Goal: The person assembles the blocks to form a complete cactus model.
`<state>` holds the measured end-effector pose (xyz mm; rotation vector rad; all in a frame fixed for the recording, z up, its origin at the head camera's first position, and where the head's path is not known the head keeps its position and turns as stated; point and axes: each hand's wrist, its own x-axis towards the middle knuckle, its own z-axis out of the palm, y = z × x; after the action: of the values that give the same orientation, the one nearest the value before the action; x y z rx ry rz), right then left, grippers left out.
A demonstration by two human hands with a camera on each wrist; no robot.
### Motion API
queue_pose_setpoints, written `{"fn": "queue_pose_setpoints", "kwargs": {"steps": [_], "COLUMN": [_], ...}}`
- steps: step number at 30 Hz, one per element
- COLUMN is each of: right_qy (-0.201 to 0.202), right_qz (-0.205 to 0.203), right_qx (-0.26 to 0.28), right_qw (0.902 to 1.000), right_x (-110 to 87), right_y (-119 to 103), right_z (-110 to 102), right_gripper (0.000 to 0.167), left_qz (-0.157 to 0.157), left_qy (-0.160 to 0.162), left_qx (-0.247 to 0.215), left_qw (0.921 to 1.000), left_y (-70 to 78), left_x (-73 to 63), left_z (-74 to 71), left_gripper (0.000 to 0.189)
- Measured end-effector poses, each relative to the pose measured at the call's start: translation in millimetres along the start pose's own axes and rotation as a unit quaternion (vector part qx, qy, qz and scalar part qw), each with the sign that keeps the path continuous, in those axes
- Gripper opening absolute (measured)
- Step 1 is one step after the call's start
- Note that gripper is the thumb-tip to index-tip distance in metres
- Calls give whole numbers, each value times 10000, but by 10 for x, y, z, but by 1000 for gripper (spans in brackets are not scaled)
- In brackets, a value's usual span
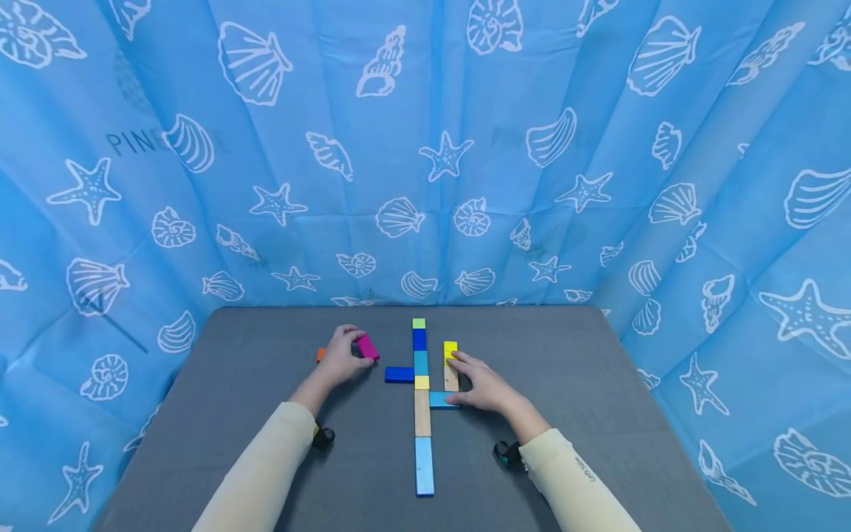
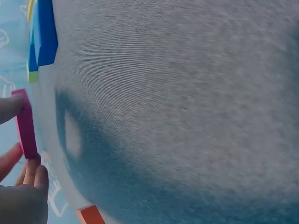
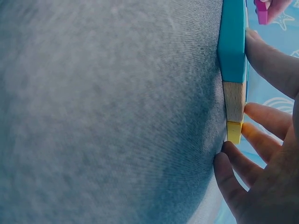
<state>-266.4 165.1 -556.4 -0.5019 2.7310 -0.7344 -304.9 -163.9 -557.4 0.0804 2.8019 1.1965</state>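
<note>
My left hand (image 1: pixel 342 358) pinches a magenta block (image 1: pixel 368 347) between thumb and fingertips. In the left wrist view that magenta block (image 2: pixel 25 123) is held clear of the grey cloth. My right hand (image 1: pixel 488 383) rests its thumb on a light blue block (image 1: pixel 439 400); its fingers, fairly straight, touch the plain wood block (image 1: pixel 451 379) and the yellow block (image 1: pixel 450 346). Those three blocks make an L shape, end to end in the right wrist view, beside a long column of blocks. A dark blue block (image 1: pixel 399 374) sticks out left from that column.
The column runs away from me, from a pale blue block (image 1: pixel 424 465) through a wood block (image 1: pixel 422 414) to a small green one (image 1: pixel 418 323). An orange block (image 2: pixel 91 215) lies beyond my left hand. A shell-print curtain (image 1: pixel 445 222) hangs behind the grey table (image 1: pixel 565 340).
</note>
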Motion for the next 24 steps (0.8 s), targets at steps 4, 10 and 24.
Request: {"fn": "queue_pose_setpoints", "kwargs": {"steps": [4, 10, 24], "right_qy": [-2, 31, -19], "right_qz": [13, 44, 9], "right_qx": [32, 49, 23], "right_qw": [10000, 10000, 10000], "right_x": [-8, -10, -5], "right_y": [-20, -24, 5], "right_z": [-13, -17, -14], "right_gripper": [79, 79, 80], "left_qz": [42, -53, -103], "left_qy": [-233, -382, -796], "left_qx": [179, -139, -102], "left_qw": [9996, 9992, 9967], "left_y": [29, 76, 176], "left_x": [26, 84, 178], "left_z": [5, 29, 232], "left_gripper": [65, 68, 69]}}
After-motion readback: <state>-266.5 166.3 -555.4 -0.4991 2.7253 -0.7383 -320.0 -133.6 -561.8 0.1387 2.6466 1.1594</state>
